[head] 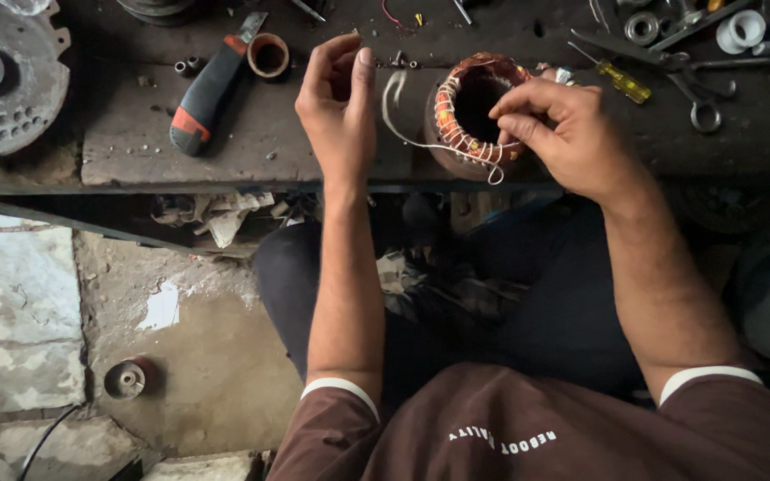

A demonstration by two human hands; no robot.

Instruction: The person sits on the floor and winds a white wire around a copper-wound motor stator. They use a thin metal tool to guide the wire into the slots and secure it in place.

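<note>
Sitting at a dark, grimy desk (251,151), the person works on a motor stator (474,116), a round iron shell with copper windings, which stands on the desk's near edge just right of centre in the head view. The right hand (563,134) rests on the stator's rim at about 3 o'clock, its grip pressed together, thumb and forefinger pinching the white lacing cord (421,141) where it binds the windings. That cord loops off the stator toward 9 o'clock and rises to the left hand (340,107), which hovers just beside the stator on that side. The left grip is also closed, fingertips drawn together near the top; whether the cord actually sits between them cannot be told.

Out at 10 o'clock from the stator lies a utility knife (211,89) with a black and red handle, and just beside its tip stands a small roll of tape (268,55). A grey motor end cover (2,80) lies at the desk's far left. At 2 o'clock from the stator lies a yellow-handled screwdriver (617,78), with pliers (683,76) just past it. On the concrete floor (216,356) below, at 7 o'clock, sits a small pulley (125,380).
</note>
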